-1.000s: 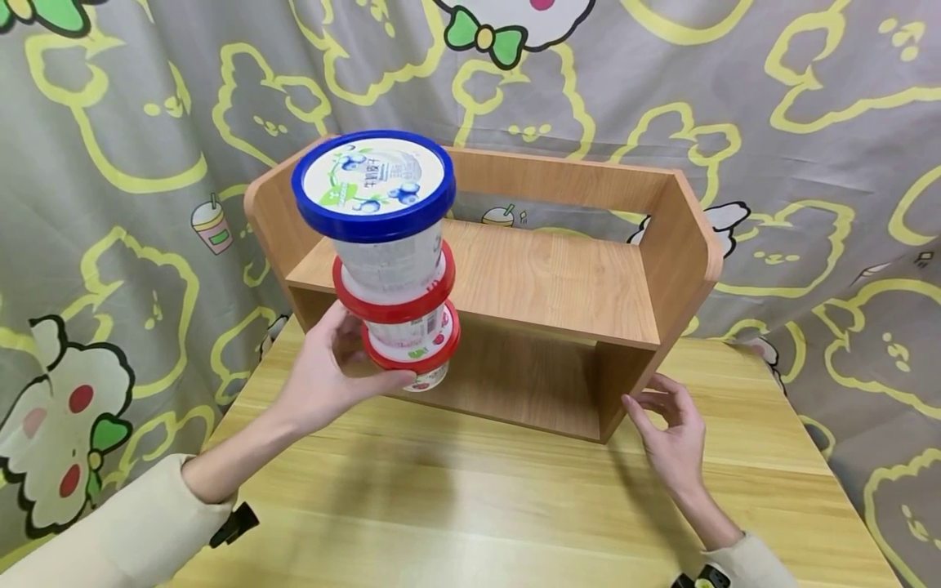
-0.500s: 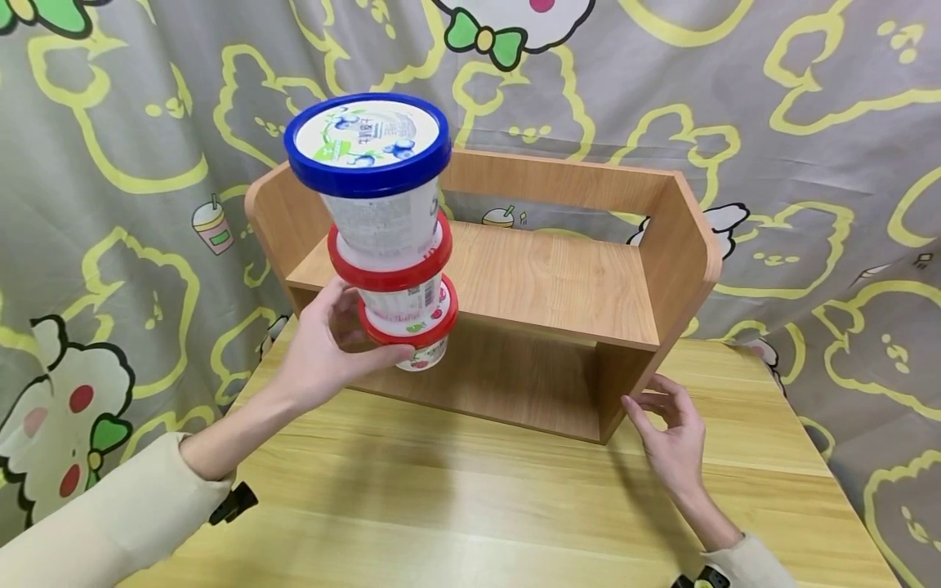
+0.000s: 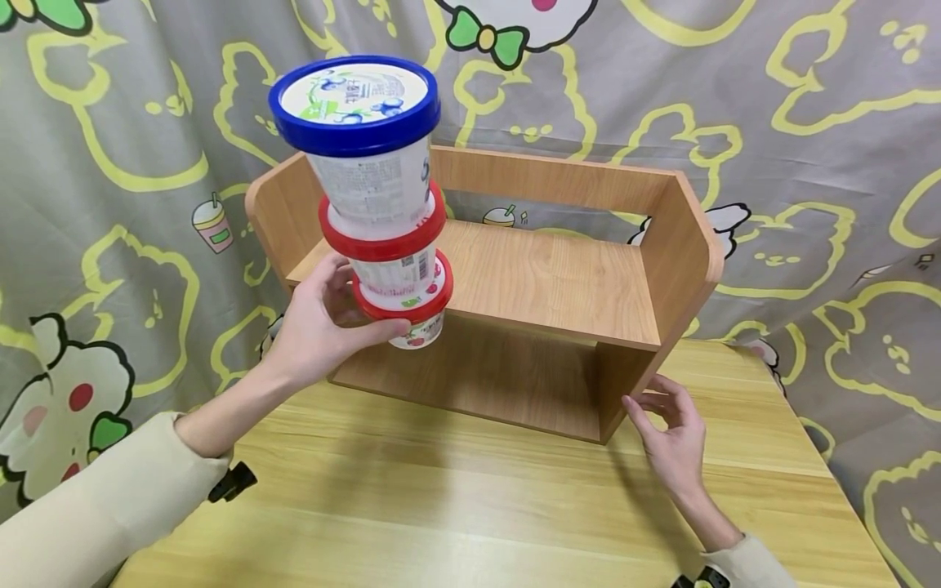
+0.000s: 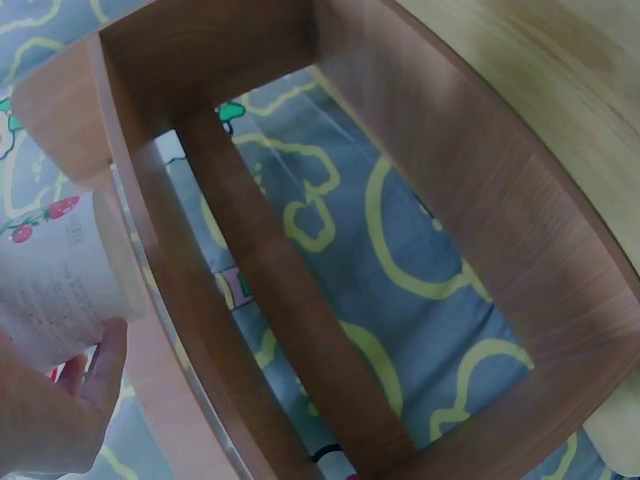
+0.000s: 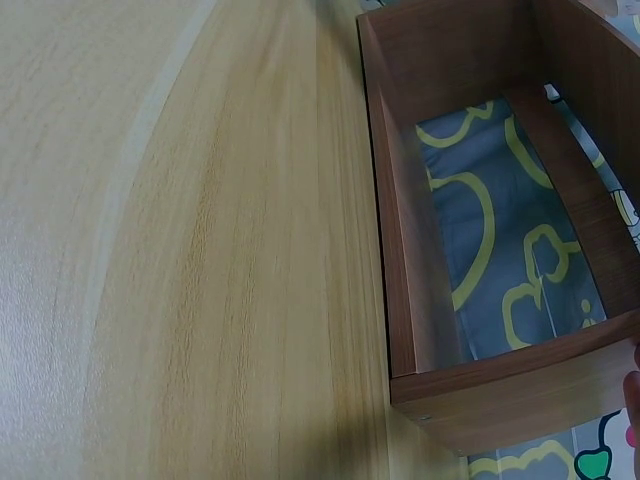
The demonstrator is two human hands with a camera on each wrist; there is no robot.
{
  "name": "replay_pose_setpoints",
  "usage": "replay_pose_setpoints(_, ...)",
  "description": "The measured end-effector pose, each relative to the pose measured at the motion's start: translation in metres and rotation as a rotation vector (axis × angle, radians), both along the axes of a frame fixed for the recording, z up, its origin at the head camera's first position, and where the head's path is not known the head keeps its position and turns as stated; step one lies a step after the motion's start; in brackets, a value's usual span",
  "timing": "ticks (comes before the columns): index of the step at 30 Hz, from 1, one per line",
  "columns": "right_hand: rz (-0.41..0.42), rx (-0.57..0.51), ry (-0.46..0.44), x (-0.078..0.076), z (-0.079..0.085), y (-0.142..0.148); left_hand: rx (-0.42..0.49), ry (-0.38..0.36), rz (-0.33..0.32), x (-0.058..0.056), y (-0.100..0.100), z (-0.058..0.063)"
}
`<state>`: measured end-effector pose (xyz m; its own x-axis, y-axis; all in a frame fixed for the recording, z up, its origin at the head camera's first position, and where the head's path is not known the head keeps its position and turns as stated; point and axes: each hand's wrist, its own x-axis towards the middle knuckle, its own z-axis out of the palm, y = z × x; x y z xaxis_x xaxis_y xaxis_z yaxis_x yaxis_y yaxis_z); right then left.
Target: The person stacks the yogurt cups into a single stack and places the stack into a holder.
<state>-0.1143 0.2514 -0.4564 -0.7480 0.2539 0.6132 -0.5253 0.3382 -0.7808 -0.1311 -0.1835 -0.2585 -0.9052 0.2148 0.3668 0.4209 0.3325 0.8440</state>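
Observation:
A leaning stack of three lidded tubs is held up in front of the shelf by my left hand (image 3: pixel 312 331). On top sits a blue-lidded tub (image 3: pixel 375 184) with blueberries printed on its lid; below it come a red-lidded tub (image 3: pixel 400 276) and a smaller red-lidded tub (image 3: pixel 421 331). My left fingers and thumb curl around the lower part of the stack. In the left wrist view one white tub (image 4: pixel 60 280) with berry prints shows above the fingers. My right hand (image 3: pixel 675 433) touches the right side panel of the wooden shelf (image 3: pixel 544 278) with its fingertips.
The two-tier shelf stands on a light wood table (image 3: pixel 470 514). Behind it hangs a grey curtain (image 3: pixel 809 147) with yellow cartoon outlines. An open back with a crossbar (image 4: pixel 290 280) shows in the left wrist view.
My left hand has risen with the stack of tubs and shifted slightly left, lifting the lowest tub toward the upper shelf board's height. The right hand and the shelf stay in place.

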Motion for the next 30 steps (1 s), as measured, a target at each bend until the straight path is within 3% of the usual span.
replay_pose_setpoints(12,0.006,-0.027,0.016,-0.001,-0.003,-0.001,-0.015,-0.059,0.033,-0.01,0.005,0.006)
replay_pose_setpoints(21,0.012,-0.009,0.025,0.0,-0.002,-0.001,0.042,-0.033,0.024,-0.023,0.009,0.002)
replay_pose_setpoints(30,0.007,-0.001,0.021,0.001,0.0,-0.002,0.03,-0.025,0.053,-0.031,0.007,-0.002)
